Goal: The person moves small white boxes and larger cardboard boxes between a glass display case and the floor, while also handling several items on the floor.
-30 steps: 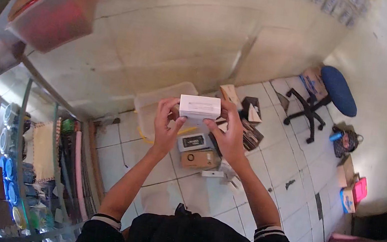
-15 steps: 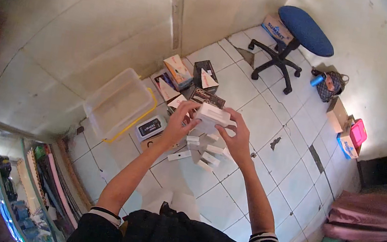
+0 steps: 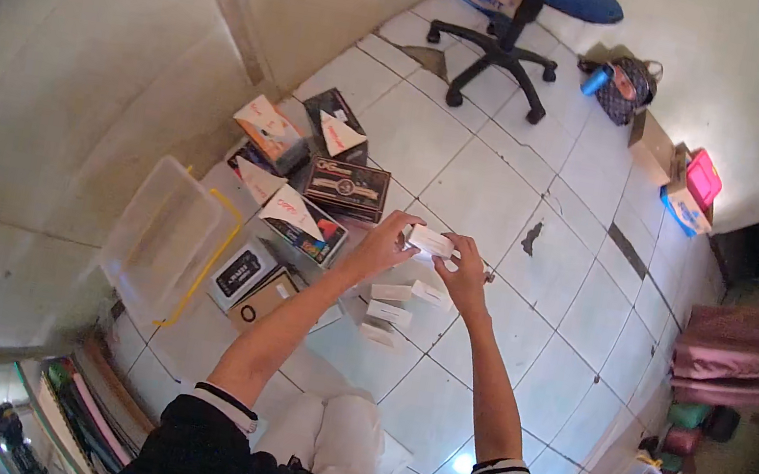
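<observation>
In the middle of the frame, the left hand [image 3: 388, 244] and right hand [image 3: 465, 276] both grip one white box [image 3: 431, 242]. A clear tub [image 3: 143, 224] sits at left.

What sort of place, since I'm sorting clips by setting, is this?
Probably a small shop or its storeroom, though I cannot be sure: printed boxes cluster on the tiled floor, a clear plastic bin is beside them, and what looks like a glass display case stands at the lower left.

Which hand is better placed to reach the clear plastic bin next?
Probably the left hand: it is nearer the bin, while the right hand is farther, beyond the held white box.
</observation>
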Tool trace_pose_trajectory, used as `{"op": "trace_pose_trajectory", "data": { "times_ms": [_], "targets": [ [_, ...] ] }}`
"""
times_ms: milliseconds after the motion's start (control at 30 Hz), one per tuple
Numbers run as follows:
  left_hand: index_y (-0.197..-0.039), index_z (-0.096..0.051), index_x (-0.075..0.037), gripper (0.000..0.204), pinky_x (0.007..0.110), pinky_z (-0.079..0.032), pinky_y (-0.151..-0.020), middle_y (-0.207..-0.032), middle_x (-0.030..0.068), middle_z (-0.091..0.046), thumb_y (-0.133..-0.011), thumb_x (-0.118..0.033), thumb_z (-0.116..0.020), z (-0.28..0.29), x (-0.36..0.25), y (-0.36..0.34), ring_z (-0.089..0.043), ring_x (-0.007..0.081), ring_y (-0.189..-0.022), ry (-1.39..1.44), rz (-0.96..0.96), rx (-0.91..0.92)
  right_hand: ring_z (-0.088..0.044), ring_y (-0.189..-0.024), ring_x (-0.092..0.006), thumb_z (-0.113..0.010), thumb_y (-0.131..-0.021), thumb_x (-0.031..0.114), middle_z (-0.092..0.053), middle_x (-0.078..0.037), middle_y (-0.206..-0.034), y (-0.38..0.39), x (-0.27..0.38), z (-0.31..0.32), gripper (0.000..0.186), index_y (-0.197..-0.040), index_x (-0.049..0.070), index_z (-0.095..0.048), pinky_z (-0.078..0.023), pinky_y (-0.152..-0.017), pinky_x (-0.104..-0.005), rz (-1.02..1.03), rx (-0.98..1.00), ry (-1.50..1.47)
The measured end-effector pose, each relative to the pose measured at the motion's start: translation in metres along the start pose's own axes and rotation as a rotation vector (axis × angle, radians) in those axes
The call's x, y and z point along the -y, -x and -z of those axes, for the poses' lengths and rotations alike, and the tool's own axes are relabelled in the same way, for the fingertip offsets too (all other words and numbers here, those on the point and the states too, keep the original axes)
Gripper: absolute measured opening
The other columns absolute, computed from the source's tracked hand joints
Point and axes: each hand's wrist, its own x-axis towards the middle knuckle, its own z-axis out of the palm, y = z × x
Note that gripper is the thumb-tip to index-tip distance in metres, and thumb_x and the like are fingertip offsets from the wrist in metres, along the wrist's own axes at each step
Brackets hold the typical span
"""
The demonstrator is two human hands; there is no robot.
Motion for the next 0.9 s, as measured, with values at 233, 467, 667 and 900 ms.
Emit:
{"op": "trace_pose_trajectory", "data": {
  "times_ms": [233,467,667,900],
  "targets": [
    [-0.105,-0.047,-0.005,0.038,0.029,-0.047,-0.065,-0.094,0.0095,-0.049,-0.07,-0.005,-0.063,-0.056,0.081,-0.013,-0.056,0.0187,-0.072,-0.015,0.052,0.077,-0.052,-0.093,-0.028,-0.062,-0.063,-0.007,-0.047,-0.013,-0.097,0.008,-0.11,-0.03,0.04,-0.099,0.002,-0.048,-0.05,-0.08,-0.0332,-0.082,-0.054,-0.019],
    [-0.101,-0.05,-0.004,0.035,0.03,-0.048,-0.067,-0.094,0.0096,-0.05,-0.069,-0.004,-0.062,-0.084,0.127,-0.014,-0.058,0.0206,-0.075,-0.014,0.077,0.107,-0.051,-0.09,-0.0307,-0.064,-0.058,-0.006,-0.049,-0.014,-0.094,0.012,-0.179,-0.055,0.04,-0.094,0.002,-0.049,-0.048,-0.075,-0.0352,-0.181,-0.058,0.01],
    [-0.103,-0.05,-0.004,0.04,0.03,-0.05,-0.071,-0.098,0.0105,-0.05,-0.066,0.003,-0.063,-0.096,0.135,-0.01,-0.058,0.0221,-0.079,-0.045,0.131,0.124,-0.054,-0.086,-0.026,-0.067,-0.059,-0.005,-0.051,-0.011,-0.094,0.016,-0.189,-0.055,0.042,-0.097,0.004,-0.051,-0.051,-0.071,-0.0312,-0.136,-0.034,0.239],
    [-0.107,-0.048,-0.006,0.041,0.032,-0.047,-0.074,-0.099,0.0119,-0.049,-0.068,0.001,-0.06,-0.063,0.099,0.01,-0.054,0.024,-0.087,-0.055,0.136,-0.019,-0.039,-0.107,-0.0319,-0.069,-0.058,0.0,-0.043,-0.014,-0.112,0.019,-0.121,-0.038,0.055,-0.108,0.008,-0.047,-0.033,-0.092,-0.0389,-0.048,0.003,0.335]
  ]
}}
